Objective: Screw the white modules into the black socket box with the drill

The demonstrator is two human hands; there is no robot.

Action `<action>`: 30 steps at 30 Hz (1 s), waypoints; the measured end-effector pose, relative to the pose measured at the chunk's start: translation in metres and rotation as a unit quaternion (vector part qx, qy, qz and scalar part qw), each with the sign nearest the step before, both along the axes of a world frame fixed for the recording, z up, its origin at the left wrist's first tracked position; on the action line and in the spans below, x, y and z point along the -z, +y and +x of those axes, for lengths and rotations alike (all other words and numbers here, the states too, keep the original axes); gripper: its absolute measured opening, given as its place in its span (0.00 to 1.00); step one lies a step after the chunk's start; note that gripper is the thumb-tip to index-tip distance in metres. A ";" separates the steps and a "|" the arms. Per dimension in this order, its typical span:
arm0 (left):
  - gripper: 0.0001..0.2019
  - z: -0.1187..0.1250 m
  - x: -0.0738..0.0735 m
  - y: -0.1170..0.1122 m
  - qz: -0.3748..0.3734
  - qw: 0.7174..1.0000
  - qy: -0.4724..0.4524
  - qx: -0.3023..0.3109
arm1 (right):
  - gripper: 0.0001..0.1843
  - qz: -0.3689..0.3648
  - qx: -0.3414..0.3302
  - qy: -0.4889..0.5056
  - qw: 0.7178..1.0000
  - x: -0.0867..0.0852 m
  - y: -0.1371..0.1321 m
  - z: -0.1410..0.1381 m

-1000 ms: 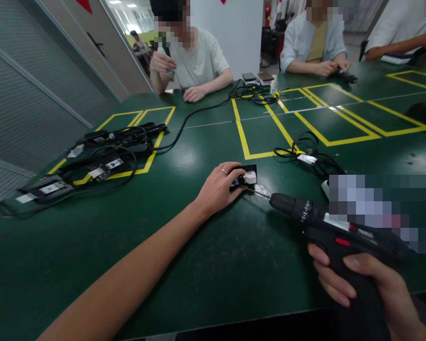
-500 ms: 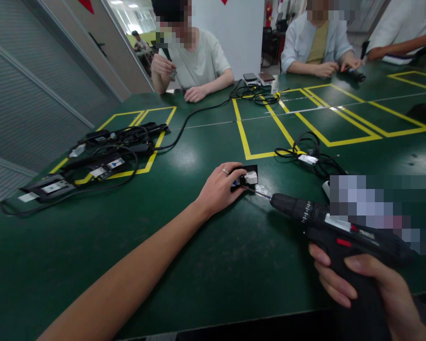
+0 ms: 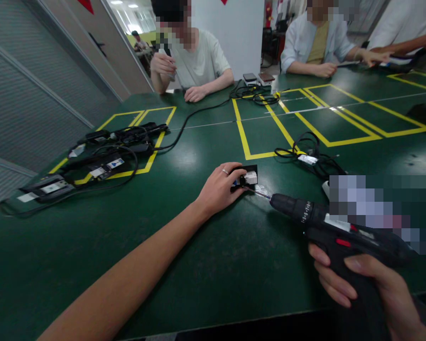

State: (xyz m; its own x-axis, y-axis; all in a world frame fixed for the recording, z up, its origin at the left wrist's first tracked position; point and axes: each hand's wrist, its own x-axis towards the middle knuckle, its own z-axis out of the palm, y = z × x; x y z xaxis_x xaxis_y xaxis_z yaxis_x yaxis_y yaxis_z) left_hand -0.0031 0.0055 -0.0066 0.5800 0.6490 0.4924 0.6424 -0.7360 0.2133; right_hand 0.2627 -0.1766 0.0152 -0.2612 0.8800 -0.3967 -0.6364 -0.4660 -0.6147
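Black part (image 3: 250, 177) seemingly in left hand (image 3: 220, 188)

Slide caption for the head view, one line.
Left hand holds a small black part; right hand points a power drill at it.

A black drill (image 3: 317, 215) slants leftward, bit (image 3: 260, 193) at a black-and-white casing (image 3: 251, 177).

You're working in a workshop-style office: green counter (image 3: 199, 274) is carrying yellow tape outlines (image 3: 240, 128) and cabled black devices (image 3: 142, 149), you're holding a power drill (image 3: 317, 215), co-workers (image 3: 203, 57) are sitting opposite, ceiling lights (image 3: 132, 5) are glowing beyond.
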 end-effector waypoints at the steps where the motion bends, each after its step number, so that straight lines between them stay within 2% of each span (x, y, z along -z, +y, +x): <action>1: 0.17 0.000 0.000 0.000 0.000 1.000 -0.001 0.000 | 0.12 -0.002 -0.001 0.001 1.000 0.000 0.000 0.000; 30: 0.16 0.000 0.000 0.000 -0.004 1.000 -0.009 0.011 | 0.12 -0.003 -0.013 0.008 1.000 0.002 0.001 0.003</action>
